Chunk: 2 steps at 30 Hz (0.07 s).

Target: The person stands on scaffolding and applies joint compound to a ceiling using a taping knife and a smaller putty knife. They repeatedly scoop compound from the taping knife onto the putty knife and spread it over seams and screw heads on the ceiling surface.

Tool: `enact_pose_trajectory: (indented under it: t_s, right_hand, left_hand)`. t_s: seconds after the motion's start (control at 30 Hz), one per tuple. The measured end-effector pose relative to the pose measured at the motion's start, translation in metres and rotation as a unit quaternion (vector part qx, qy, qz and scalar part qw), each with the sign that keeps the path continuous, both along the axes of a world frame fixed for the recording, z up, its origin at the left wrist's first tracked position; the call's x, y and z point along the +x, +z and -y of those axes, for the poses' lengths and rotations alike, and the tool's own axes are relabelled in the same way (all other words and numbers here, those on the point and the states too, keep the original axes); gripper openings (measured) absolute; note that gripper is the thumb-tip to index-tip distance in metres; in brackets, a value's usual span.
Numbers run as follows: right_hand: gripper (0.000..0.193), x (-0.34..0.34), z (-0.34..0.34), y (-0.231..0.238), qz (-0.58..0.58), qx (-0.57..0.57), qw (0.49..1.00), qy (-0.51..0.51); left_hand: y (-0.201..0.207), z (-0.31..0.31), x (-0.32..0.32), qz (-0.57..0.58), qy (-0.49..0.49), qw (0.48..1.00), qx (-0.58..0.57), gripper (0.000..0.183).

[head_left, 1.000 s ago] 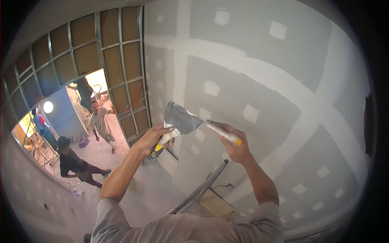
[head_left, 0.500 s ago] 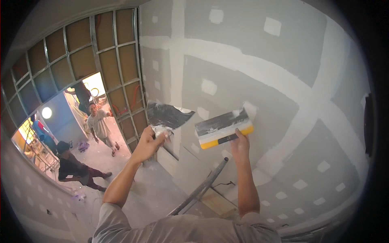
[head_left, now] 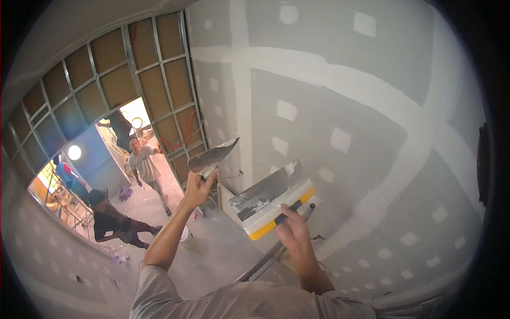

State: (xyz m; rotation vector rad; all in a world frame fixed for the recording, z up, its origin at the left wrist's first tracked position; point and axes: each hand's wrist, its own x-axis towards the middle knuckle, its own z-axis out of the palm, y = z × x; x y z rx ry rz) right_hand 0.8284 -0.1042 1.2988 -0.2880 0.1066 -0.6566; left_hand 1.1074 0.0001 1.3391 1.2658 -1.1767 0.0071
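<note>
My left hand is closed on a putty knife, a broad metal blade smeared with pale compound. Its handle is mostly hidden by my fingers. To the right, the fingers of my right hand grip a wide skimming blade with a yellow and black back edge. White and grey compound streaks cover its long metal face, which slants up to the right. The two tools are apart, both held in front of the grey plasterboard wall, which carries white filled seams and patches.
A dark pole leans below my right hand. On the dusty floor stands a white bucket. Bare metal studs frame the left wall around an opening. One person stands there; another in dark clothes is nearer.
The skimming blade has come down and left, its slant now steeper. The putty knife has tipped so its face shows narrower. The whole view has shifted slightly, bringing the bucket into sight.
</note>
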Motion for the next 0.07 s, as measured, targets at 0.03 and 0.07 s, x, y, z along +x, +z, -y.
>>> enact_pose_trajectory:
  t_s: [0.03, 0.07]
  right_hand:
    - [0.055, 0.002, 0.002, 0.000, -0.042, -0.030, 0.998, -0.019]
    - [0.056, 0.007, 0.000, 0.012, -0.086, -0.057, 0.994, -0.038]
  left_hand:
    - [-0.002, -0.001, 0.003, 0.027, -0.003, 0.999, 0.017, 0.021]
    - [-0.005, -0.004, 0.008, 0.053, -0.007, 0.998, 0.037, 0.022]
